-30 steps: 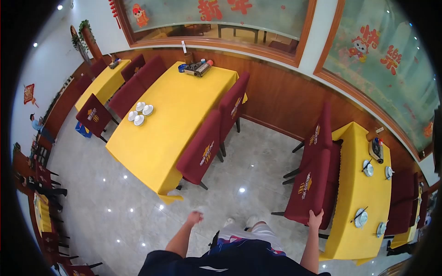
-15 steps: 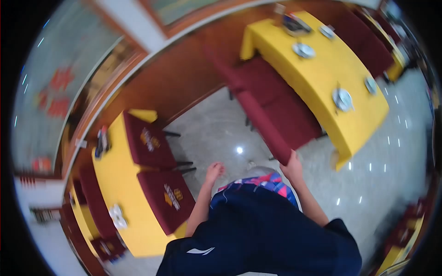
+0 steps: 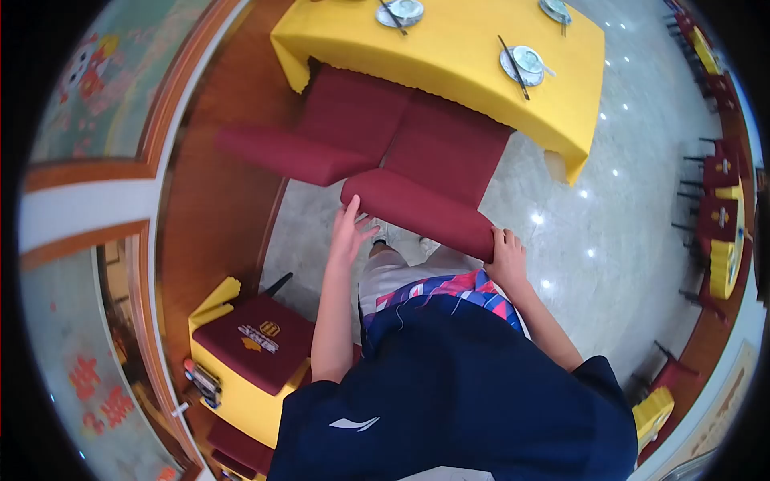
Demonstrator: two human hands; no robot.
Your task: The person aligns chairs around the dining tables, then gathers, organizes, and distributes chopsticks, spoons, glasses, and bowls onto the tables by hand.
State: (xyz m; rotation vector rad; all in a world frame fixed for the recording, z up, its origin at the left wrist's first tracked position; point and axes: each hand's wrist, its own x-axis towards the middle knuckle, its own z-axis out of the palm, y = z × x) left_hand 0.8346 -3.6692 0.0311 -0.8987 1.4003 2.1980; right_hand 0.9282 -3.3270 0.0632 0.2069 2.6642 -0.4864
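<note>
I see table [image 3: 473, 48] with yellow cloth at top of head view. Maroon chair [image 3: 421, 212] stands before it, seat reaching cloth's edge, backrest toward person; matching chair [image 3: 293, 160] just beside, on left. Person's right hand [image 3: 507, 256] curls over right end of backrest, gripping it. Left hand [image 3: 347, 231] open, fingers spread, seemingly touching backrest's left end. Plate [image 3: 530, 81] on table carries bowl [image 3: 528, 58], chopsticks [image 3: 516, 74] lying alongside bowl.
</note>
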